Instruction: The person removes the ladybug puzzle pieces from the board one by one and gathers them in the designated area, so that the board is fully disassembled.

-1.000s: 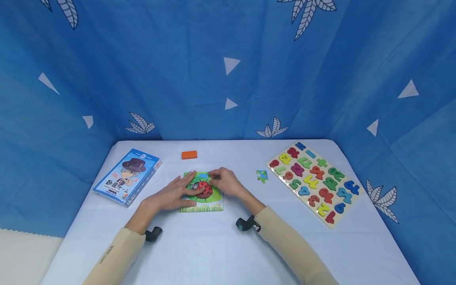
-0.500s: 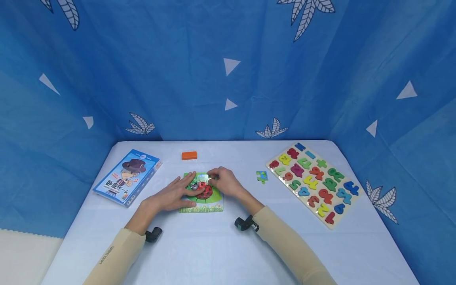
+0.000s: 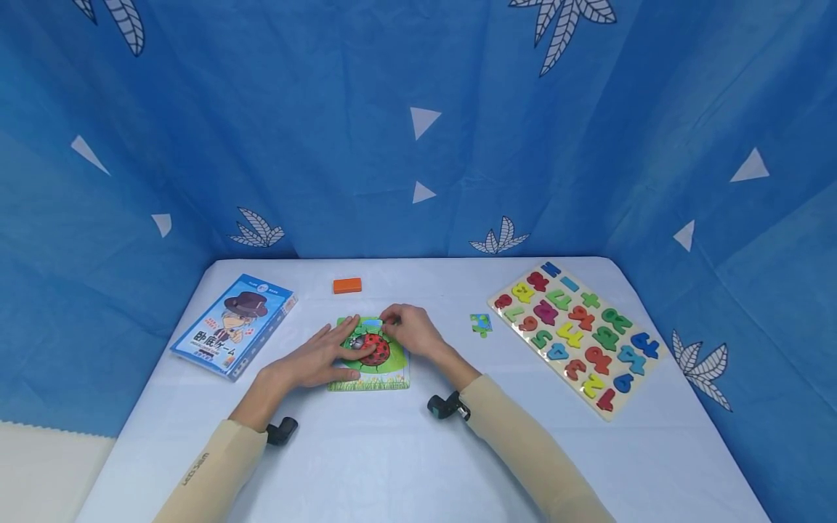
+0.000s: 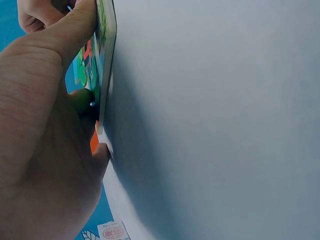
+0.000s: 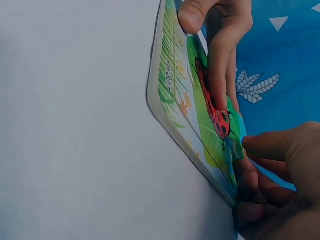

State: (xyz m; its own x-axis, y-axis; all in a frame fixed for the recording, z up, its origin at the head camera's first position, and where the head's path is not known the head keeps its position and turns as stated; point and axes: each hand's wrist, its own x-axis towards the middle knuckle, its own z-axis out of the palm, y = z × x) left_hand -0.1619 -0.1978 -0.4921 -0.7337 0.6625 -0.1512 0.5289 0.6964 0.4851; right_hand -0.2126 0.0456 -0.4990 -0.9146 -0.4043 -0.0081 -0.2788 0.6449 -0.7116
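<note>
A square ladybug jigsaw puzzle in its tray lies near the middle of the table. My left hand rests on its left part with the fingers spread, covering some of the picture. At the puzzle's upper right corner my right hand pinches a green and blue puzzle piece between thumb and fingers. That piece is right at the puzzle's surface; whether it sits flat is hidden by the fingers. Another loose puzzle piece, blue and green, lies to the right of my right hand.
On the left is a blue boxed game with a cartoon figure in a hat. An orange block lies behind the puzzle. A wooden number board with colourful digits lies at the right. Blue cloth hangs round the table.
The pinched piece, which stood tilted and shiny half a second ago, now looks lower. My right hand has shifted very slightly up and left. My left hand stays in place.
</note>
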